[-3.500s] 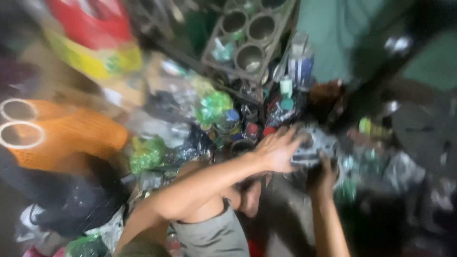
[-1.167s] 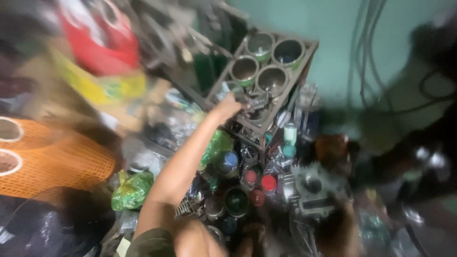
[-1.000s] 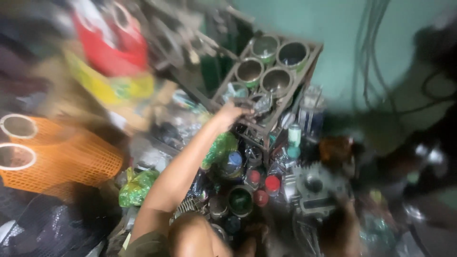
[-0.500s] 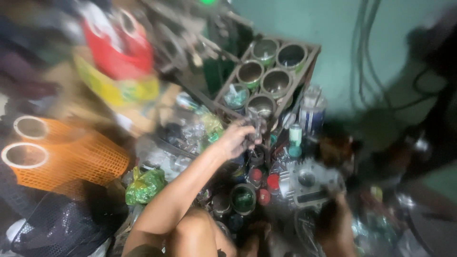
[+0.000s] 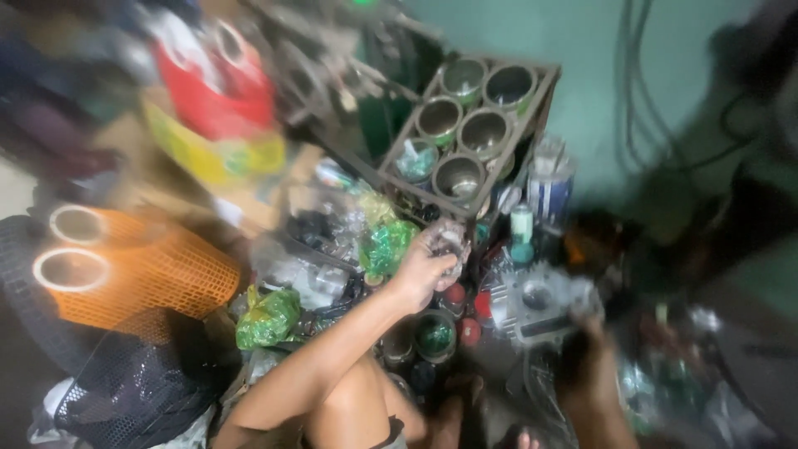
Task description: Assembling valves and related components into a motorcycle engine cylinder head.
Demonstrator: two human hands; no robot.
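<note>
Below the tin rack [image 5: 532,108], both hands grip blurred parts: left hand [image 5: 426,268] something small, right hand [image 5: 586,353] a finned cylinder [image 5: 540,301].

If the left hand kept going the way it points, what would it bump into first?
Probably the tilted rack of round tins. The left hand, gripping a small shiny part, points up toward the rack's lower edge, though blur hides depth.

I sit on a dim floor [image 5: 752,320] crowded with clutter. At my twelve o'clock a tilted rack [image 5: 470,133] of tins rests on it; at nine an orange basket [image 5: 158,270]; green bags [image 5: 268,318] and small cans [image 5: 435,334] lie close ahead.
</note>
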